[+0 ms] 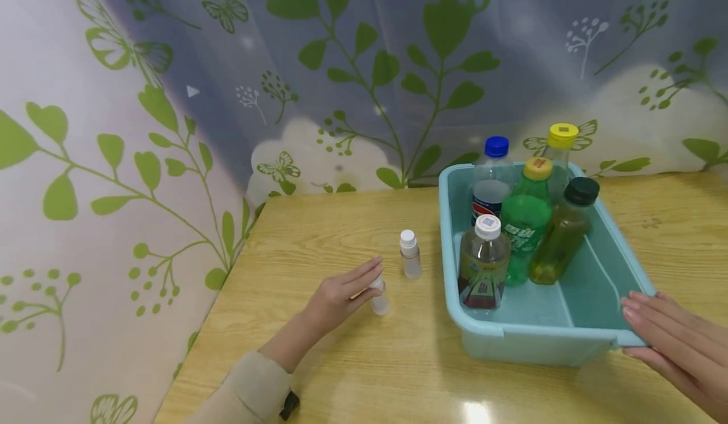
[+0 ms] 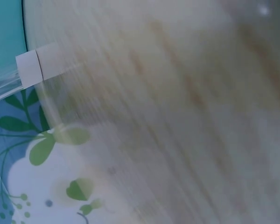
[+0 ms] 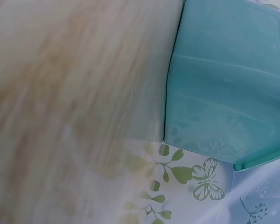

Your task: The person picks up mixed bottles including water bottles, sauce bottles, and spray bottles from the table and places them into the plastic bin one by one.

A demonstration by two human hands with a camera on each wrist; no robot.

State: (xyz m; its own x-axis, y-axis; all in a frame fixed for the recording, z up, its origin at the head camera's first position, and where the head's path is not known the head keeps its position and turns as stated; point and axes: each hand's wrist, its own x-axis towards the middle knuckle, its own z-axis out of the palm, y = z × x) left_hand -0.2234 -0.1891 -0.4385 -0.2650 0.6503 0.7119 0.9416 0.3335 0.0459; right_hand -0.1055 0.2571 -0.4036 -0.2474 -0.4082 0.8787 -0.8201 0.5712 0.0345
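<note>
My left hand pinches a small clear bottle with a white cap near its top, low over the table. Just right of it stands a second small bottle, also white-capped. In the left wrist view, a small bottle's white end shows at the left edge. My right hand holds the near right corner of a light blue plastic bin, fingers over the rim and thumb outside. The bin's wall fills the right of the right wrist view; no hand shows there.
Inside the bin stand a blue-capped bottle, a green bottle, a yellow-capped bottle, a black-capped bottle and a white-capped bottle. Leaf-patterned cloth hangs behind the wooden table and along its left side.
</note>
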